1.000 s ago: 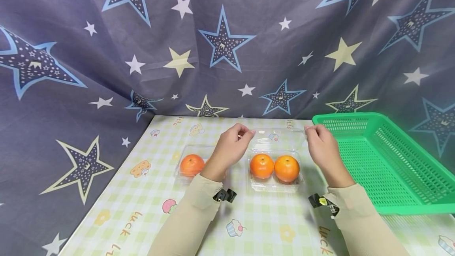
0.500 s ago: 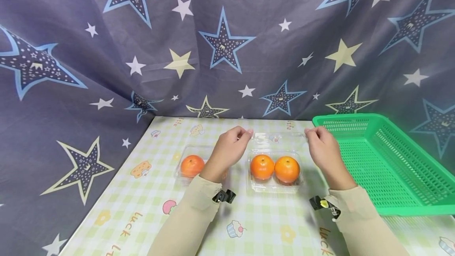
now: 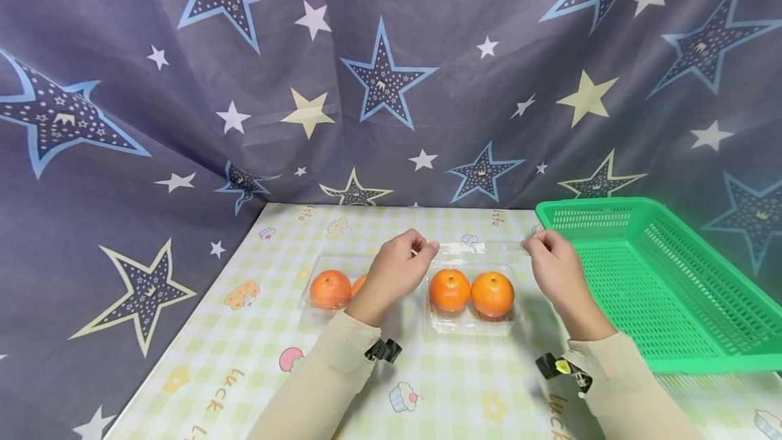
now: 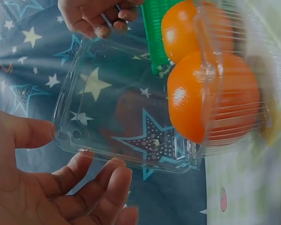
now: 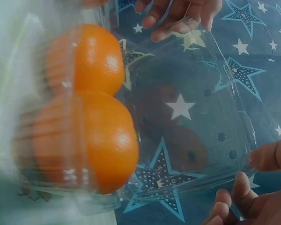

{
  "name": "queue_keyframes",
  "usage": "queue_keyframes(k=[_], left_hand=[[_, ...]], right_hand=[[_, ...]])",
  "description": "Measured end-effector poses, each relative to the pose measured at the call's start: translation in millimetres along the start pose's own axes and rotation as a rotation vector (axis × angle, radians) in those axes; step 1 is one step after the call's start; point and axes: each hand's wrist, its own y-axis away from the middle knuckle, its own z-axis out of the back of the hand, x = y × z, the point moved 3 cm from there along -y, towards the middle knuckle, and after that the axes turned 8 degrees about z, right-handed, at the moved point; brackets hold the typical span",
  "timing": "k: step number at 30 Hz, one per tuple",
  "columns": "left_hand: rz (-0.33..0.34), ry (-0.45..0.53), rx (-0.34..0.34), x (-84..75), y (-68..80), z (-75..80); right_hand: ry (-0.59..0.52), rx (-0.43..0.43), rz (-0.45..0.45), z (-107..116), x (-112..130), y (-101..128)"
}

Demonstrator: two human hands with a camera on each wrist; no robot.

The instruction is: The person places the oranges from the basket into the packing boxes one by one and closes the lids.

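Thin, flexible lid (image 3: 479, 248) above the oranges (image 3: 470, 292): left hand (image 3: 397, 270) and right hand (image 3: 550, 263) each pinch one corner; likely light, slippery.

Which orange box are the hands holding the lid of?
The right box, with two oranges fully showing. Left hand and right hand pinch its clear lid. The left box is untouched.

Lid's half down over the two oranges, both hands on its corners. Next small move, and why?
Probably lower the lid the rest of the way. The left hand and right hand each pinch a free corner; it hangs raised above the two oranges in the clear box, not yet seated.
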Motion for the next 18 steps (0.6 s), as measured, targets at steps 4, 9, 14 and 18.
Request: queue_keyframes(k=[4,9,14,18], left_hand=[[0.001,0.02,0.03,2.8,3.5,-0.6],[-0.024,-0.003,0.042,5.9,7.9,-2.3],[-0.061,-0.018,0.029,6.6,10.6,-3.5],[-0.068,-0.032,0.045,6.2,14.6,-3.7]], right_hand=[[-0.036,0.014,-0.031,-1,-4,6],[-0.056,0.045,-0.062,-2,-10,13],[-0.071,0.054,-0.058,-2,-12,19],[-0.092,0.069,-0.072,-2,-15,24]])
